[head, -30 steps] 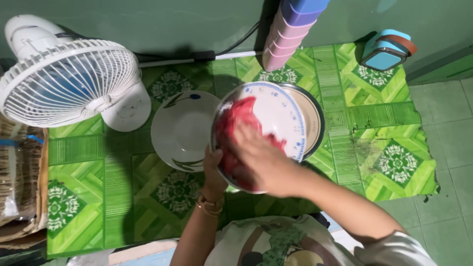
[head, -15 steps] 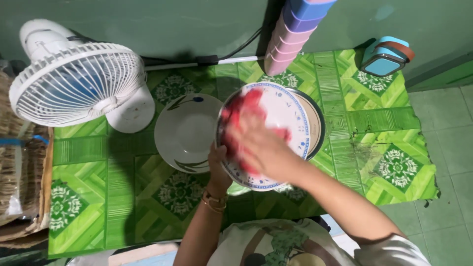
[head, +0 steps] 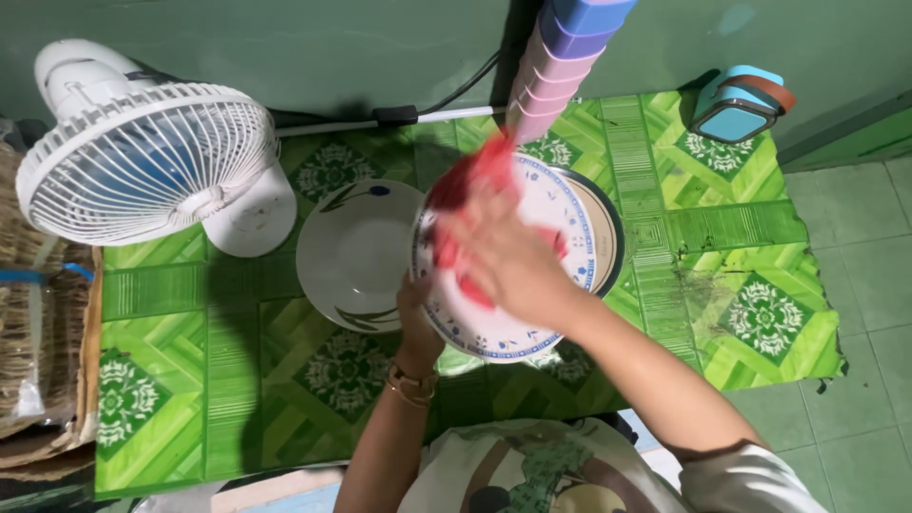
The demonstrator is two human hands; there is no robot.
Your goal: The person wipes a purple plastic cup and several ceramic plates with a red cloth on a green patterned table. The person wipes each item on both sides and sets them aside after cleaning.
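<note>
My left hand (head: 415, 313) grips the lower left rim of a white plate with a blue patterned border (head: 556, 214), held tilted above the green mat. My right hand (head: 503, 252) presses a red cloth (head: 472, 176) flat against the plate's face. The cloth bunches up past the plate's upper left edge. A gold bracelet sits on my left wrist. Under the held plate, another round dish with a dark rim (head: 608, 228) rests on the mat, mostly hidden.
A white plate with a leaf pattern (head: 351, 252) lies on the green patterned mat (head: 228, 351) to the left. A white table fan (head: 142, 152) stands at far left. Stacked pink and purple cups (head: 560, 66) and a blue container (head: 741, 104) stand by the wall.
My right hand has slid the red cloth upward across the plate, from its lower left part to its upper left rim. The left hand has kept its grip.
</note>
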